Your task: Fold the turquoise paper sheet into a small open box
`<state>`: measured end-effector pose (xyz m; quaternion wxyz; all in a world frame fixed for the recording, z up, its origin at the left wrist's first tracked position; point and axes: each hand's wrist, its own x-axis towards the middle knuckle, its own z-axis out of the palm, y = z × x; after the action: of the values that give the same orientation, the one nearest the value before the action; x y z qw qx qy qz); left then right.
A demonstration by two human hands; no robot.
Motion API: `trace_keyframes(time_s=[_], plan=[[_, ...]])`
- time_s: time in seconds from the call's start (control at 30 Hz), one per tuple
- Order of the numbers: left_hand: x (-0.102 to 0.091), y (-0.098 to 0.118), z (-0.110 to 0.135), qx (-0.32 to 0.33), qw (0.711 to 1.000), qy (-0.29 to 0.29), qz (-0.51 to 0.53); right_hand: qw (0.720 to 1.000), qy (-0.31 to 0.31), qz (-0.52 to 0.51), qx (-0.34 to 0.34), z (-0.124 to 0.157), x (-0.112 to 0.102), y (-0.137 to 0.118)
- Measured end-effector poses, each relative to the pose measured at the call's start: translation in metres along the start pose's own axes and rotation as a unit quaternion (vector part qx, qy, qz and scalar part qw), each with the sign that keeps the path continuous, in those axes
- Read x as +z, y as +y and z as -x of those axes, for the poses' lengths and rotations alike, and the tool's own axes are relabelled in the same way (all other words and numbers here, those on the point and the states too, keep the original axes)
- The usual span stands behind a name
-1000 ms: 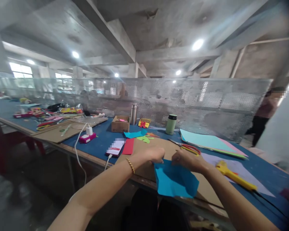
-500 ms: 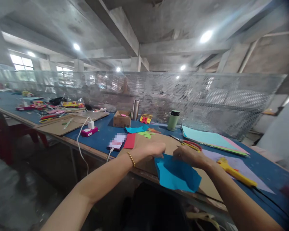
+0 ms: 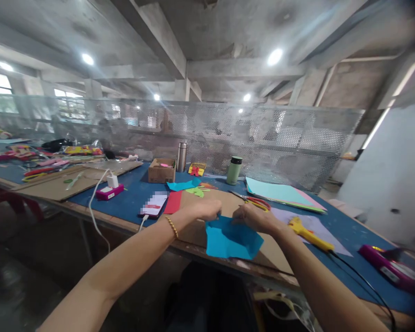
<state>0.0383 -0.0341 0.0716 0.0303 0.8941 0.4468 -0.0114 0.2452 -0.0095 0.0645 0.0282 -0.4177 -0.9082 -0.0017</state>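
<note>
Blue paper, one creased sheet, front and centre, bent into a shallow trough at the near edge of the brown cardboard! The left hand has its fingers pinched on the upper left corner; the right hand has its fingers curled tight on the top edge, tips partly hidden. A beaded gold bracelet circles the left wrist.

Just beyond the right hand, scissors with smooth red and yellow handles; one pair or two, I can't tell. Left of the cardboard's middle, a flat red piece, leafy green cutouts and a smaller blue scrap. Out right, a yellow plastic glue gun on thin lilac paper, and behind that a layered stack of coloured sheets.

Now the count across the blue surface: one phone, one open cardboard box, one shiny steel flask, one matte green bottle, and two glossy magenta blocks, left and far right. Behind everything stands a perforated metal screen.
</note>
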Motion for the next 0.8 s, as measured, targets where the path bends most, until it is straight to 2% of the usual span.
trace_keyframes(time_s=[0.23,0.37,0.5,0.8], plan=[[0.006,-0.003,-0.007,0.013,1.000,-0.018,0.014,1.000,0.000,0.011,0.000,0.002,-0.005,-0.020],[0.010,0.000,-0.009,0.044,0.998,-0.001,0.043,1.000,0.010,0.009,0.016,0.005,-0.009,-0.032],[0.012,0.002,-0.009,0.043,0.998,0.020,0.049,1.000,0.010,-0.010,0.011,0.007,-0.014,-0.040],[0.002,0.006,-0.014,0.020,0.999,0.021,0.029,1.000,0.011,-0.027,-0.007,-0.005,-0.010,-0.027]])
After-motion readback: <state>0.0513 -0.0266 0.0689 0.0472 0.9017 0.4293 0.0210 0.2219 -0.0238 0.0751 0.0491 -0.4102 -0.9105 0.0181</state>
